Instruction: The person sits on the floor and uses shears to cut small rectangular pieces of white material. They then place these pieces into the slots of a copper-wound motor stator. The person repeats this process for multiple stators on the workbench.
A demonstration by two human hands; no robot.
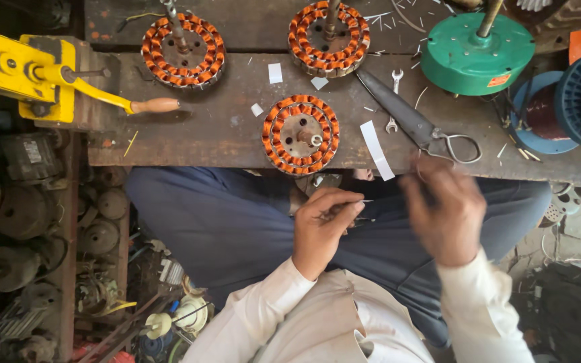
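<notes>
Left hand (321, 225) pinching thin pale sliver (361, 202) over lap, blurred right hand (442, 212) reaching beside it, grip state impossible to tell, below round copper-wound stator (300, 134) lying on worn wooden table (203, 128) near long grey scissors (415, 124); likely needing steadier alignment.

On the bench I see three copper-wound stators (300, 134), long scissors (417, 126), a small spanner (394, 101), a green motor housing (477, 54) and a yellow hand-crank winder (31, 74).
</notes>
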